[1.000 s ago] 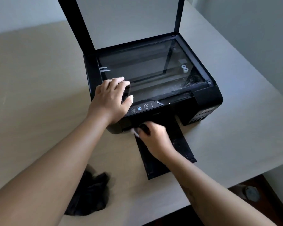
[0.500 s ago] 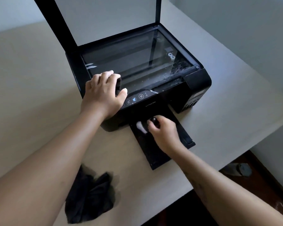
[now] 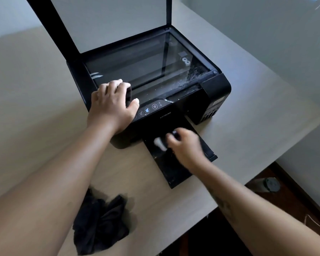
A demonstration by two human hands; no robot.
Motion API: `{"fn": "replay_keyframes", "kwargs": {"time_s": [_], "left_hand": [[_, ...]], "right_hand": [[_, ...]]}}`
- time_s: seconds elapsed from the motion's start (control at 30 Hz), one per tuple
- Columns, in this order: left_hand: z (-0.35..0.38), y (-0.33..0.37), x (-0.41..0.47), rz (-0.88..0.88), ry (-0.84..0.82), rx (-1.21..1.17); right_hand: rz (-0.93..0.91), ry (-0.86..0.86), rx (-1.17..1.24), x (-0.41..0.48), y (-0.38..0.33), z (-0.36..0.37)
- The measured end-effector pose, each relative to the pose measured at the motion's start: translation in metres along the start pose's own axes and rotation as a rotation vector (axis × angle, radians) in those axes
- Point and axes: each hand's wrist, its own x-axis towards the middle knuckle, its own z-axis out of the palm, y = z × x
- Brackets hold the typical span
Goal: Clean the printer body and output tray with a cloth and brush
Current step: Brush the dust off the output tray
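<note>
glossy black printer [image 3: 192,100] on a matte beige table [image 3: 35,89], lid up, dusty glass bared. left hand [image 3: 111,106] clamped on its front left corner, fingers bent. right hand [image 3: 185,146], blurred, pinching a white-tufted brush [image 3: 160,144] over the flat tray [image 3: 174,174] jutting from its front. crumpled black cloth [image 3: 100,224] lying loose before the printer.

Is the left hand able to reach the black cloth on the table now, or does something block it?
Probably yes. The black cloth lies uncovered on the table, beside the left forearm, and nothing stands between. The left hand rests on the printer, so it would only have to draw back.
</note>
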Motion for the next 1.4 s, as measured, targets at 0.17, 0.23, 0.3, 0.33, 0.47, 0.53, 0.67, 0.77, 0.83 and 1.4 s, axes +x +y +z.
{"fn": "replay_keyframes", "kwargs": {"time_s": [0.17, 0.23, 0.3, 0.33, 0.47, 0.53, 0.67, 0.77, 0.83, 1.4], "left_hand": [[-0.001, -0.001, -0.001, 0.002, 0.006, -0.001], [-0.001, -0.001, -0.002, 0.003, 0.007, -0.004], [-0.001, 0.0, -0.002, 0.001, 0.006, -0.001], [-0.001, 0.0, -0.002, -0.001, 0.007, -0.001], [0.0, -0.001, -0.002, -0.002, 0.007, 0.0], [0.0, -0.001, -0.002, 0.001, 0.011, -0.001], [-0.001, -0.002, -0.001, -0.004, 0.009, 0.003], [-0.001, 0.0, -0.001, -0.007, 0.011, 0.0], [-0.001, 0.001, -0.001, -0.008, 0.011, -0.003], [-0.002, -0.001, 0.0, -0.01, 0.018, -0.021]], "right_hand": [[-0.103, 0.258, -0.315, 0.017, 0.026, -0.041], [-0.327, 0.104, -0.553, -0.002, 0.022, -0.022], [-0.463, -0.028, -0.501, -0.028, 0.014, 0.007], [-0.448, -0.073, -0.373, -0.036, 0.006, 0.016], [0.031, -0.019, 0.14, -0.006, -0.003, 0.02], [0.167, 0.167, 0.198, 0.018, 0.002, 0.003], [-0.245, 0.142, -0.303, 0.009, 0.0, 0.007], [-0.496, -0.211, -0.281, -0.017, -0.011, 0.032], [-0.346, -0.268, -0.086, -0.016, -0.011, 0.029], [-0.021, 0.015, -0.015, -0.027, 0.016, -0.012]]}}
